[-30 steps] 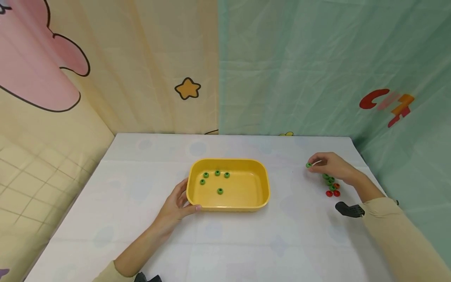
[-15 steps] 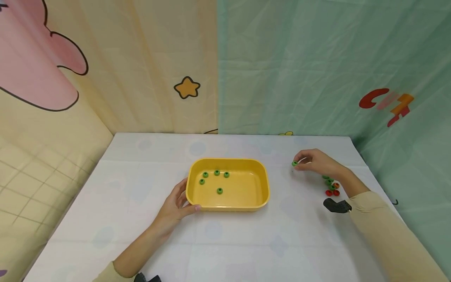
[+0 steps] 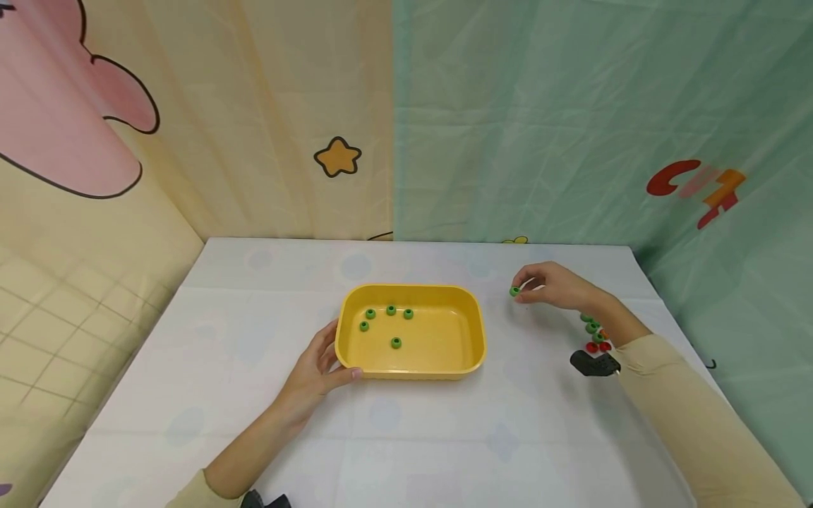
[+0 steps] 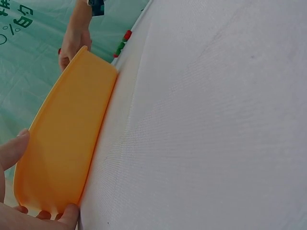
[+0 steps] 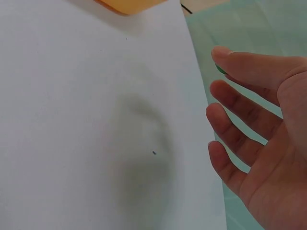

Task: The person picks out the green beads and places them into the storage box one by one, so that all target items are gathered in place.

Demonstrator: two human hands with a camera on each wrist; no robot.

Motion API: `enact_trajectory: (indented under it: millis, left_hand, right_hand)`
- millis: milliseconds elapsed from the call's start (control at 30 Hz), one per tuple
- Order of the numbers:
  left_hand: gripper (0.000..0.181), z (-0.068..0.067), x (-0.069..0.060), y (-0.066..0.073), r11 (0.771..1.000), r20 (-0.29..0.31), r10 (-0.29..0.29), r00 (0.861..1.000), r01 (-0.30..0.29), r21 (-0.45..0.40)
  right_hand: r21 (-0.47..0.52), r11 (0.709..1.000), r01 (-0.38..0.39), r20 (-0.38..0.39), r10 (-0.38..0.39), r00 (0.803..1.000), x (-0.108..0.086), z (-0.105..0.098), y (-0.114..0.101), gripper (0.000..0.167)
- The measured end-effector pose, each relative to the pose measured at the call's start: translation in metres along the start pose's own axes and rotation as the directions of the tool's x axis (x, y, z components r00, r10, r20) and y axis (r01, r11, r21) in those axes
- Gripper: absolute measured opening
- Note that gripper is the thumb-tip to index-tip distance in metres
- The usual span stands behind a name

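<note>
A yellow tray (image 3: 444,372) stands mid-table with several green beads (image 3: 396,343) inside. My left hand (image 3: 311,370) grips its left end, thumb on the near rim and fingers along the side; the left wrist view shows the same hold on the tray (image 4: 67,129). To the right of the tray, above the table, my right hand (image 3: 555,286) pinches one green bead (image 3: 514,291) between thumb and forefinger. In the right wrist view only a sliver of that bead (image 5: 221,70) shows behind the thumb, and the other fingers curve loosely.
A small group of green beads (image 3: 592,328) and red beads (image 3: 592,347) lies on the white-covered table (image 3: 432,444) at the right, partly hidden by the right forearm. Printed curtains (image 3: 571,127) hang behind the table.
My right hand has moved left toward the tray, carrying the green bead away from the group. The left hand and the tray have stayed in place.
</note>
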State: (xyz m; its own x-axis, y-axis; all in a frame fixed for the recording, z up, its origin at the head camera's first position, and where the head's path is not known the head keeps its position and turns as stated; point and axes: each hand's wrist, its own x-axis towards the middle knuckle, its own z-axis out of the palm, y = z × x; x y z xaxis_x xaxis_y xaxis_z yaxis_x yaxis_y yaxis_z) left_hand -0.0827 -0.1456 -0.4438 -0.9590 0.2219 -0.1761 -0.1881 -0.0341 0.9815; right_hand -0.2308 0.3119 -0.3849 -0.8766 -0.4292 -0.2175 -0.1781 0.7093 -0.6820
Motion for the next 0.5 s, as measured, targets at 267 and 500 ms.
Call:
enact_trajectory:
  millis: [267, 500]
  left_hand:
    - [0.099, 0.0, 0.0, 0.0, 1.0, 0.0, 0.001, 1.0, -0.001, 0.0]
    - [0.098, -0.001, 0.001, 0.0, 1.0, -0.001, 0.002, 1.0, -0.002, 0.007]
  right_hand:
    - [0.02, 1.0, 0.019, 0.052, -0.02, 0.998, 0.008, 0.003, -0.018, 0.02]
    - [0.027, 0.998, 0.048, 0.08, -0.05, 0.996, 0.017, 0.01, -0.032, 0.017]
